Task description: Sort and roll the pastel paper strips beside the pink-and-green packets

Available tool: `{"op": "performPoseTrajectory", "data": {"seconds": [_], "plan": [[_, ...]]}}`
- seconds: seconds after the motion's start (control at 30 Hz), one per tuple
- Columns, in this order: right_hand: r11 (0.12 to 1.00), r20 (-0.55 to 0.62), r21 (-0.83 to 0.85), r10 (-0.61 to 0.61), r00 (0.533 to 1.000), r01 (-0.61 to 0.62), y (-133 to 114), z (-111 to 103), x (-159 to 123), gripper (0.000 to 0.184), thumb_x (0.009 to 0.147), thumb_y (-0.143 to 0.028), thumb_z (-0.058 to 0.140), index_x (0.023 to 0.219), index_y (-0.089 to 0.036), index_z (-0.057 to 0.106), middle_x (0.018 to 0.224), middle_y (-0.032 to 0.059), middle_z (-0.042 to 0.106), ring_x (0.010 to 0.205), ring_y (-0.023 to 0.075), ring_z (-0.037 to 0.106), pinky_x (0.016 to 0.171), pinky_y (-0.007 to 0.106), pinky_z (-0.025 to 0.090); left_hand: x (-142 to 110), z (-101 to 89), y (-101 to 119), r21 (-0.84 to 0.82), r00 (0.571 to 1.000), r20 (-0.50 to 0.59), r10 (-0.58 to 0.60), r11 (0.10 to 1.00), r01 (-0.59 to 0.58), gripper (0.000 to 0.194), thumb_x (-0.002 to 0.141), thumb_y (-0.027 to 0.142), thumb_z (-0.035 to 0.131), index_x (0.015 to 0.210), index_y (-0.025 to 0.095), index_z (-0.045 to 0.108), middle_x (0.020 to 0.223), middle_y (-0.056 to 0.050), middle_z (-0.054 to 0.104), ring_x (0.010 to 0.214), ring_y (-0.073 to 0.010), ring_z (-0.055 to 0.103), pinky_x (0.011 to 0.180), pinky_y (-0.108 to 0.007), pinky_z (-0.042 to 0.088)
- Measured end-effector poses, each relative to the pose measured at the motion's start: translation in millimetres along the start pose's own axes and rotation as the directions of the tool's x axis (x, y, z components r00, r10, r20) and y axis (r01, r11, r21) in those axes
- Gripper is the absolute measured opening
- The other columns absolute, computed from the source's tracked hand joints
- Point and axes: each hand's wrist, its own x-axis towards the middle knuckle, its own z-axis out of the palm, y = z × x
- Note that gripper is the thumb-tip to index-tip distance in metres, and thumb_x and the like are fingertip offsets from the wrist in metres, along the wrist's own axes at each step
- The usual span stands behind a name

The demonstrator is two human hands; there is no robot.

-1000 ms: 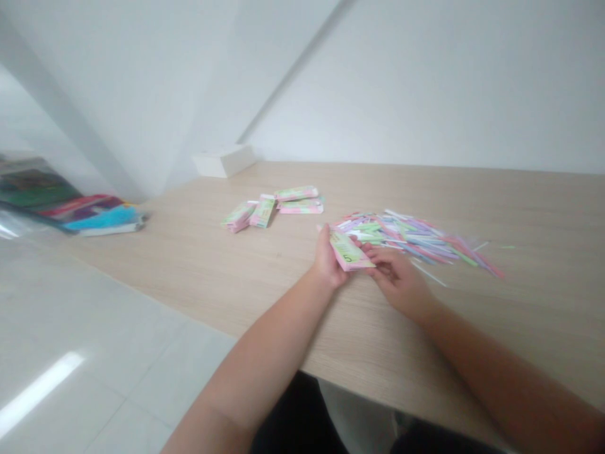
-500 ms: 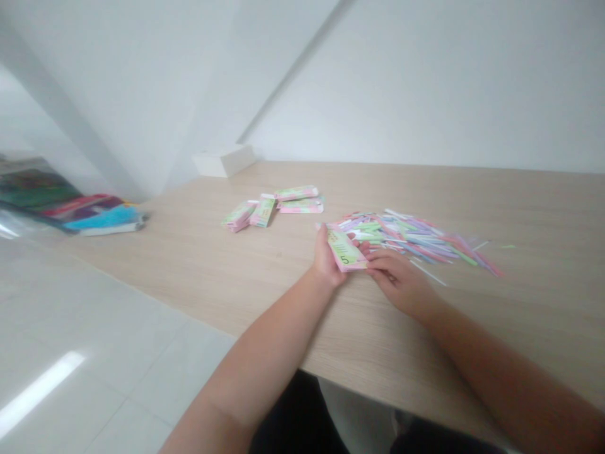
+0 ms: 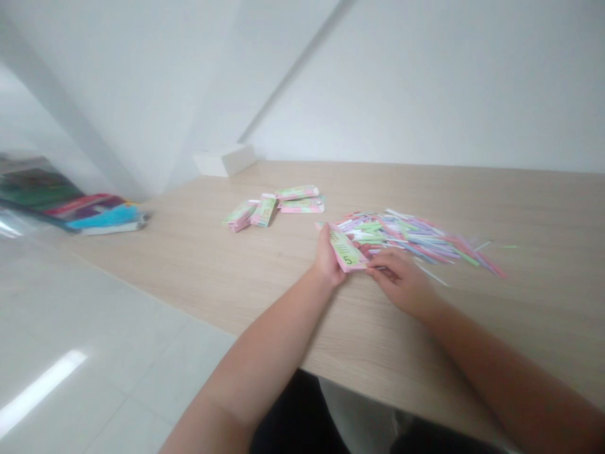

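Pink-and-green paper banknote [image 3: 347, 251] marked 5: turned steeper than a moment earlier, lower end drawn in toward the left hand [image 3: 326, 258]. Right hand [image 3: 401, 282]: shifted slightly back, fingertips [image 3: 378, 268] now at the banknote's lower corner.

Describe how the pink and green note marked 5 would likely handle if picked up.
It is probably light and somewhat floppy: the pink and green note looks like thin printed paper, and the left hand holds it up by one side. It may bend if pressed near the right hand, whose fingers meet its lower end. Being flat, it seems unlikely to roll.
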Motion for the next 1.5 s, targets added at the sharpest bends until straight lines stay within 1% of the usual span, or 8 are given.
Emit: {"op": "performPoseTrajectory", "data": {"seconds": [0.1,0.33,0.63,0.87,1.0,1.23,1.4,1.5], "plan": [[0.998,0.014,-0.059,-0.035,0.999,0.036,-2.9,-2.9,1.7,0.009,0.097,-0.022,0.066,0.103,-0.027,0.071,0.096,0.0051,0.067,0.089,0.0222,0.065,0.079,0.041,0.057,-0.9,0.1,-1.0,-0.054,1.0,0.004,0.029,0.998,-0.029,0.064,0.095,0.074,0.038,0.101,0.014,0.06,0.074,-0.009,0.059,0.075,-0.0291,0.07,0.07,-0.041,0.059],[0.997,0.085,-0.047,-0.056,0.995,0.06,-7.4,-3.2,1.7,0.016,0.099,-0.019,0.062,0.11,-0.027,0.071,0.099,0.0059,0.066,0.096,0.023,0.066,0.085,0.042,0.057,-5.6,3.5,2.6,-0.018,1.0,0.008,-0.002,1.0,0.003,0.066,0.096,0.073,0.035,0.1,0.011,0.06,0.073,-0.009,0.059,0.073,-0.0291,0.071,0.069,-0.041,0.059],[0.992,0.029,0.06,0.111,0.993,-0.112,0.1,2.5,-1.9,0.005,0.098,-0.027,0.066,0.101,-0.028,0.07,0.102,0.0056,0.071,0.101,0.0251,0.07,0.087,0.043,0.058,4.3,-1.4,0.4,0.004,1.0,-0.019,0.0,1.0,0.0,0.065,0.094,0.074,0.039,0.105,0.013,0.059,0.076,-0.009,0.06,0.076,-0.0303,0.07,0.069,-0.043,0.059],[0.931,-0.059,0.196,0.323,0.944,-0.307,-0.6,9.3,-7.2,0.012,0.095,-0.037,0.07,0.101,-0.028,0.068,0.099,0.0045,0.072,0.085,0.0221,0.073,0.072,0.036,0.064,3.4,1.8,-1.8,-0.097,1.0,-0.01,0.006,0.995,-0.007,0.064,0.094,0.074,0.041,0.104,0.013,0.059,0.078,-0.008,0.057,0.077,-0.0275,0.07,0.074,-0.041,0.061],[0.954,-0.065,0.179,0.257,0.964,-0.242,-0.2,7.0,-6.6,0.011,0.095,-0.037,0.07,0.099,-0.027,0.069,0.099,0.0054,0.073,0.091,0.0231,0.073,0.073,0.036,0.064,0.6,3.2,-0.9,-0.077,1.0,0.001,0.009,0.997,-0.009,0.064,0.094,0.073,0.042,0.107,0.012,0.06,0.078,-0.009,0.059,0.078,-0.029,0.07,0.074,-0.043,0.06],[0.976,-0.025,0.13,0.179,0.984,-0.174,3.3,2.4,-8.4,0.008,0.095,-0.033,0.071,0.1,-0.027,0.072,0.099,0.0056,0.074,0.092,0.0234,0.072,0.074,0.037,0.063,-5.9,7.4,1.6,0.027,0.99,0.064,0.126,0.991,-0.128,0.059,0.095,0.071,0.042,0.099,0.014,0.059,0.068,-0.006,0.057,0.068,-0.0255,0.068,0.073,-0.041,0.059],[0.897,-0.046,0.293,0.359,0.932,-0.331,-4.4,9.4,-9.4,0.015,0.094,-0.038,0.072,0.102,-0.026,0.068,0.1,0.0061,0.074,0.083,0.0212,0.074,0.072,0.037,0.065,-6.0,7.8,0.1,-0.029,0.997,0.046,0.059,0.998,-0.058,0.062,0.094,0.072,0.042,0.101,0.014,0.061,0.073,-0.008,0.059,0.077,-0.0301,0.07,0.077,-0.046,0.059],[0.838,-0.046,0.388,0.432,0.901,-0.383,-8.1,13.0,-6.9,0.021,0.09,-0.042,0.076,0.1,-0.026,0.067,0.1,0.006,0.074,0.079,0.0205,0.073,0.069,0.036,0.064,-5.5,8.0,-0.5,-0.069,0.997,0.027,0.075,0.995,-0.073,0.062,0.095,0.072,0.04,0.1,0.014,0.062,0.074,-0.008,0.058,0.078,-0.0288,0.07,0.077,-0.044,0.059]]}}
